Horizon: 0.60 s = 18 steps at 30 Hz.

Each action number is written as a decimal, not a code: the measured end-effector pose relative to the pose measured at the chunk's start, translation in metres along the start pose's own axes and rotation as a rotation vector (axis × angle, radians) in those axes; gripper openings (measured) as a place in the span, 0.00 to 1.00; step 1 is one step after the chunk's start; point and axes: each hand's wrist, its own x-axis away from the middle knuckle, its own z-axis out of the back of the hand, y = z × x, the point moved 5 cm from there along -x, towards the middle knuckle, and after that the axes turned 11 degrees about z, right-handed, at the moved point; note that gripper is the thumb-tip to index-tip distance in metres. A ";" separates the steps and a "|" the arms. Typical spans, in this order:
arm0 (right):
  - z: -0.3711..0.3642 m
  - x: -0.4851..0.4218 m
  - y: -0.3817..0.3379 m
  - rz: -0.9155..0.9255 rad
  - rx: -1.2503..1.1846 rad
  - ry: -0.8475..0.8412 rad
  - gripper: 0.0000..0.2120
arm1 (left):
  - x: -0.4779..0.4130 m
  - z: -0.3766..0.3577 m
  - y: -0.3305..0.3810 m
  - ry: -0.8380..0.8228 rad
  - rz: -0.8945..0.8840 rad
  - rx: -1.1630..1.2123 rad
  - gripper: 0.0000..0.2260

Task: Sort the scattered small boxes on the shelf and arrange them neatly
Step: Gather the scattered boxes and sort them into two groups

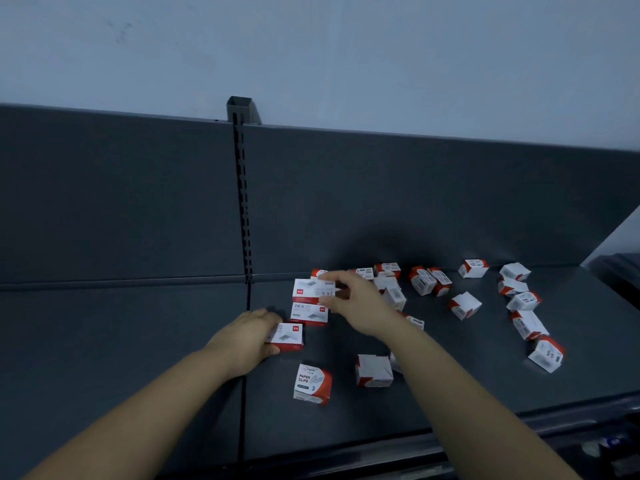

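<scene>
Several small red-and-white boxes lie scattered on a dark grey shelf (138,341). My left hand (247,341) grips a staple box (288,337) by its left end. My right hand (356,303) pinches the right edge of another staple box (310,291), which sits just behind a third staple box (309,314); the three form a rough column. A paper clips box (312,383) stands nearer the front, with a white box (374,370) to its right. Some boxes are partly hidden behind my right hand.
More boxes lie loose along the back panel (422,280) and down the right side (528,323). A slotted upright (244,209) divides the back panel. The shelf's front edge (381,448) runs below my arms, with a darker unit at far right.
</scene>
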 end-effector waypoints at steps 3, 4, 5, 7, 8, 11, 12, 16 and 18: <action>-0.028 -0.005 0.010 -0.024 0.157 -0.099 0.21 | -0.002 0.001 -0.006 -0.016 -0.004 -0.007 0.19; -0.034 -0.006 0.015 -0.037 0.231 -0.126 0.22 | -0.003 0.002 -0.007 -0.021 -0.009 -0.014 0.19; -0.038 -0.006 0.019 -0.049 0.305 -0.143 0.22 | -0.004 0.002 -0.008 -0.026 -0.013 -0.023 0.19; -0.040 -0.007 0.020 -0.052 0.428 -0.156 0.23 | -0.006 0.002 -0.007 -0.024 -0.022 -0.048 0.18; -0.041 -0.008 0.018 -0.042 0.472 -0.161 0.24 | -0.007 0.003 -0.006 -0.017 -0.028 -0.059 0.18; -0.046 -0.010 0.010 -0.001 0.556 -0.215 0.28 | -0.009 0.002 -0.001 0.005 -0.058 -0.088 0.24; -0.048 -0.011 0.009 0.006 0.577 -0.243 0.29 | -0.008 0.001 0.001 0.012 -0.073 -0.101 0.25; -0.053 -0.016 0.006 0.000 0.658 -0.279 0.27 | -0.008 0.001 0.004 0.060 -0.113 -0.136 0.17; -0.054 -0.018 0.005 -0.006 0.698 -0.286 0.27 | -0.007 0.003 0.000 0.071 -0.118 -0.119 0.14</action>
